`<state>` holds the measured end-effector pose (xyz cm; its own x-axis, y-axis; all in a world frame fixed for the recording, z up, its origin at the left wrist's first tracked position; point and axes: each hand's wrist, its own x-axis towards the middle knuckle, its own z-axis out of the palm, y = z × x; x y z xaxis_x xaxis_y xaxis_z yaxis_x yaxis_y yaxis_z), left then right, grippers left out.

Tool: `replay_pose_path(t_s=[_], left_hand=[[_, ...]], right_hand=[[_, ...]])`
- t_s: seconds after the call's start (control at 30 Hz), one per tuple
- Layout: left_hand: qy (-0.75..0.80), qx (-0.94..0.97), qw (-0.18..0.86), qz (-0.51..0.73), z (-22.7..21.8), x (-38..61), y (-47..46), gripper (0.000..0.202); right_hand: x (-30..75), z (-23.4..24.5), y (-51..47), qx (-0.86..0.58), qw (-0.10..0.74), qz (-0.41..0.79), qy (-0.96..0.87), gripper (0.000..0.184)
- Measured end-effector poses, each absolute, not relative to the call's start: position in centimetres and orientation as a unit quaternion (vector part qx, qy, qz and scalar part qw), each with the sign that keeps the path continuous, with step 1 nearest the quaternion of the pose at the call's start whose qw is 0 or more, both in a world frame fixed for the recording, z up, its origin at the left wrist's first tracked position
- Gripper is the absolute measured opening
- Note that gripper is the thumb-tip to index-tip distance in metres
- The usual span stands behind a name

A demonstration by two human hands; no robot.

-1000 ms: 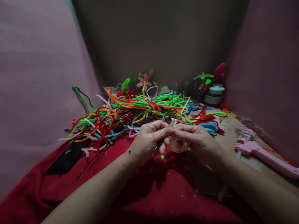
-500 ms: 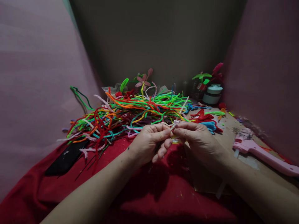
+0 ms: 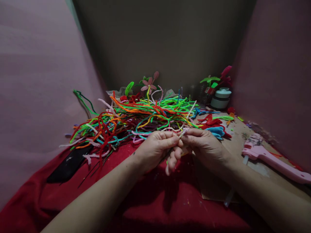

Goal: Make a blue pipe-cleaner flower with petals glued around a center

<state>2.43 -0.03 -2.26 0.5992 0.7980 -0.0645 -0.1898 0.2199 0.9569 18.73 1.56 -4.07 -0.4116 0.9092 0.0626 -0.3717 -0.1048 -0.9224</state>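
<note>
My left hand [image 3: 163, 145] and my right hand [image 3: 204, 144] meet over the near edge of the pile, fingertips pinched close together. Between them is a small pale pipe cleaner piece [image 3: 186, 129], whitish-pink and bunched at its upper end. My left thumb and forefinger grip its pale stem, while my right fingertips press the bunched part from the side. Fingers hide most of the piece. A bit of green shows by the lower fingers of my left hand. Just behind lies a tangled heap of colourful pipe cleaners [image 3: 155, 111].
A pink glue gun [image 3: 274, 160] lies on a cardboard sheet [image 3: 239, 145] at right. Red pipe cleaner petals [image 3: 211, 121] and blue ones [image 3: 216, 132] sit nearby. A lidded jar [image 3: 221, 97] stands behind. A black phone [image 3: 69, 165] rests on the red cloth [image 3: 150, 200].
My left hand's lower fingers have stretched further down and right. The pale piece has tilted slightly right, and more of its stem shows between my hands.
</note>
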Motion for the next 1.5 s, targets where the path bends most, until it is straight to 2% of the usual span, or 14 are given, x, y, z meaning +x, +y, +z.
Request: replay_pose_path(t_s=[0.07,0.13,0.27,0.33,0.5,0.63,0.73,0.9,1.1,1.3,1.5], left_hand=[[0.356,0.581,0.637,0.36,-2.1,2.8,-0.4,0.021],[0.427,0.647,0.505,0.38,-2.2,3.1,-0.8,0.022],[0.474,0.769,0.156,0.401,-3.4,3.2,-0.8,0.014],[0.452,0.803,0.018,0.388,-4.0,2.9,-0.6,0.013],[0.432,0.839,-0.163,0.288,-4.6,2.7,-0.3,0.016],[0.437,0.837,-0.217,0.247,-4.1,2.8,-0.5,0.02],[0.431,0.851,-0.114,0.277,-3.9,2.6,-0.5,0.022],[0.438,0.776,0.216,0.399,-3.5,2.5,-0.1,0.021],[0.408,0.634,0.505,0.419,-2.3,2.9,-0.5,0.021],[0.315,0.513,0.723,0.337,-1.8,2.0,-0.3,0.019],[0.281,0.452,0.789,0.305,-1.9,1.8,0.1,0.016]], right_hand=[[18.6,-4.1,1.5,-0.293,0.489,0.67,-0.475,0.012],[18.5,-4.2,1.5,-0.298,0.504,0.657,-0.474,0.011],[18.3,-4.4,1.3,-0.296,0.517,0.665,-0.45,0.012],[18.2,-4.4,1.2,-0.304,0.526,0.661,-0.44,0.013],[17.8,-4.4,1.0,-0.332,0.537,0.631,-0.45,0.011],[17.7,-4.6,1.1,-0.327,0.543,0.638,-0.438,0.01],[17.8,-4.7,1.1,-0.327,0.531,0.639,-0.45,0.011],[18.0,-4.5,0.9,-0.322,0.51,0.651,-0.461,0.016],[18.5,-4.6,1.3,-0.299,0.494,0.664,-0.476,0.02],[19.0,-4.8,1.5,-0.272,0.499,0.632,-0.527,0.009],[18.8,-4.3,1.3,-0.289,0.492,0.641,-0.514,0.007]])
